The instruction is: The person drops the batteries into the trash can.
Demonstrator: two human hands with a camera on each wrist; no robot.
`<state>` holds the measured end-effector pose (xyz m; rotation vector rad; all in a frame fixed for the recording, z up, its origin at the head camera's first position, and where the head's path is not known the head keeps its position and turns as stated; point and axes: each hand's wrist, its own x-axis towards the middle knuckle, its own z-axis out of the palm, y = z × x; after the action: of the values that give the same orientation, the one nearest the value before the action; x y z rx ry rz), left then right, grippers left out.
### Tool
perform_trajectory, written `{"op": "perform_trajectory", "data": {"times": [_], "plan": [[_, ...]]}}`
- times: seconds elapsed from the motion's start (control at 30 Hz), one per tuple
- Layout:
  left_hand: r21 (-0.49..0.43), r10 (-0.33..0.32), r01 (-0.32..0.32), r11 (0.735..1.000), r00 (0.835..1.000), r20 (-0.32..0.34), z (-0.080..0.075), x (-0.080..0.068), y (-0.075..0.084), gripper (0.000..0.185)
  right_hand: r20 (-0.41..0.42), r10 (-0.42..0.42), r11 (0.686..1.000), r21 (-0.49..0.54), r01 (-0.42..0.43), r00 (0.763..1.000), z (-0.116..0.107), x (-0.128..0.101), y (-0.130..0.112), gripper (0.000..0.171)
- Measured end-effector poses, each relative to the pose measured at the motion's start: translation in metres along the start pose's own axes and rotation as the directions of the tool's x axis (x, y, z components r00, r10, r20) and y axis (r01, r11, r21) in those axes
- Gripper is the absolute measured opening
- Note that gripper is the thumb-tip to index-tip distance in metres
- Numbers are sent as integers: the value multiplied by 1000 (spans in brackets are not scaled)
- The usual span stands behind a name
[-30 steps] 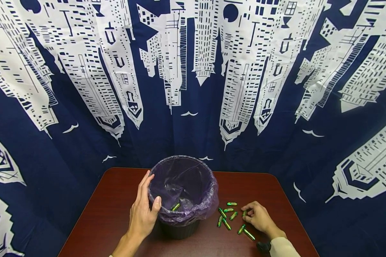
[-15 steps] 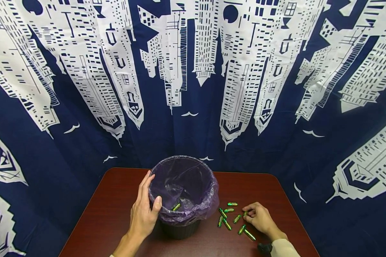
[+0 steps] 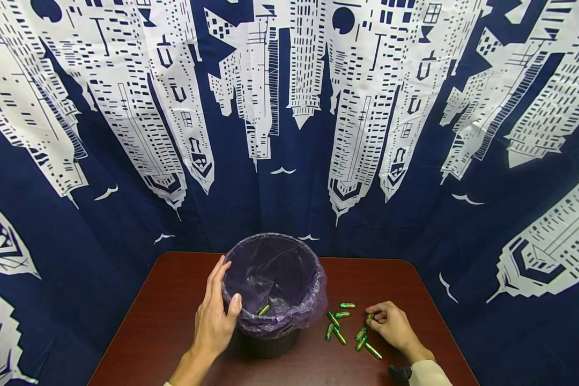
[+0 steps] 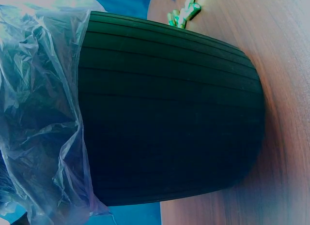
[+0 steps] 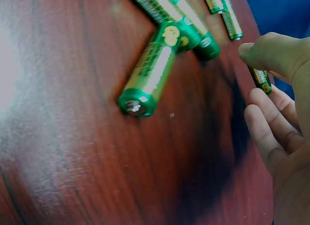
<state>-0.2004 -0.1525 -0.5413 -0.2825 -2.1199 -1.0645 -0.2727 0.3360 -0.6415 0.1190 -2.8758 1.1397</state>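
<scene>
A black trash can (image 3: 270,346), lined with a purple plastic bag (image 3: 309,305), stands on the table. My left hand (image 3: 214,319) holds its left side, fingertips and thumb at the rim; the left wrist view shows only the ribbed can wall (image 4: 169,109) and bag (image 4: 38,113). One green battery (image 3: 264,310) lies inside the bag. To the right, my right hand (image 3: 391,324) pinches a battery (image 5: 262,81) between thumb and fingers, low over the table. Near that hand lies a small cluster of batteries (image 3: 373,351).
Several more green batteries (image 3: 339,335) lie loose between the can and my right hand. The reddish-brown wooden table (image 3: 173,284) has rounded far corners. Behind it hangs a navy curtain (image 3: 289,198) with white skyscraper prints.
One loose battery has shifted right and nearer to me, beside the small cluster. My right hand has moved slightly right with its battery. My left hand stays on the can.
</scene>
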Motion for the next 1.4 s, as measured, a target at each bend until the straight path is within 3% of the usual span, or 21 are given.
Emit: {"op": "perform_trajectory", "data": {"times": [0.23, 0.7, 0.8, 1.03, 1.4], "plan": [[-2, -1, 1, 1000, 1000, -2, 0, -1, -2, 79, -23, -25, 999, 30, 26, 999, -11, 1, -15, 27], [2, -31, 31, 1000, 999, 17, 0, -1, -3, 78, -135, -243, 969, 4, 246, 961, -24, 11, -51, 27], [-3, -27, 27, 1000, 1000, 13, 0, -2, -3, 78, -163, -304, 952, -15, 306, 939, -27, 12, -62, 29], [-9, -34, 34, 999, 999, 11, 1, -2, -2, 79, -226, -454, 891, -105, 442, 862, -35, 15, -91, 33], [-7, -29, 29, 1000, 1000, 10, 1, -2, -4, 78, -241, -564, 826, -164, 540, 790, -46, 23, -137, 36]]}}
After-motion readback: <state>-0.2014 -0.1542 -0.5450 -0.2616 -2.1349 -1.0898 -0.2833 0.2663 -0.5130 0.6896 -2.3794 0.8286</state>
